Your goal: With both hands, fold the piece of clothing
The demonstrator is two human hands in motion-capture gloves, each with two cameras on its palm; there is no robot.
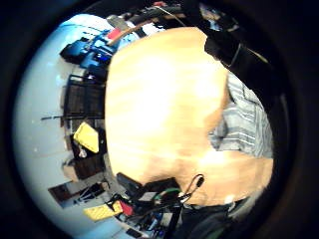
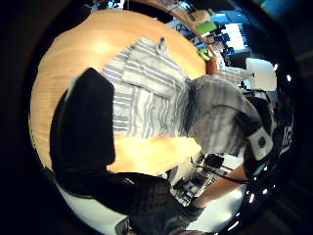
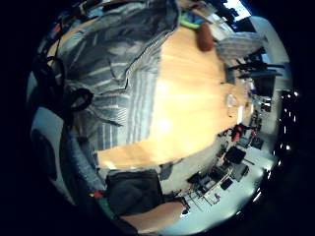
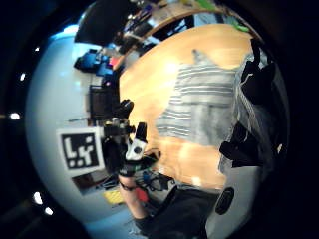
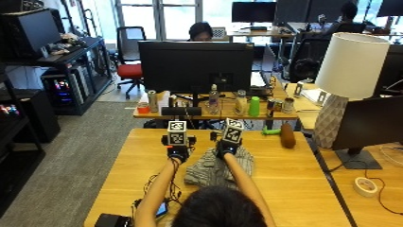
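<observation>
Pale wooden tabletop [image 5: 296, 175] carries a grey-and-white striped cloth garment [image 5: 207, 171], bunched before the person. At its 12 o'clock edge the right hand [image 5: 226, 147] has its grip pinching a raised fold. At 10 o'clock the left hand [image 5: 178, 152] hovers, fingers open and holding nothing.

Outside view: near part of the striped garment [image 5: 217, 168] is hidden behind the person's head [image 5: 217, 208]. Fingers of the left hand [image 5: 178, 152] and right hand [image 5: 226, 148] too small to tell whether curled or straight.

Right hand: whether it pinches the cloth cannot be told from this view.

Left thumb side palm view: a dark blurred finger [image 2: 85, 125] covers part of the garment.
</observation>
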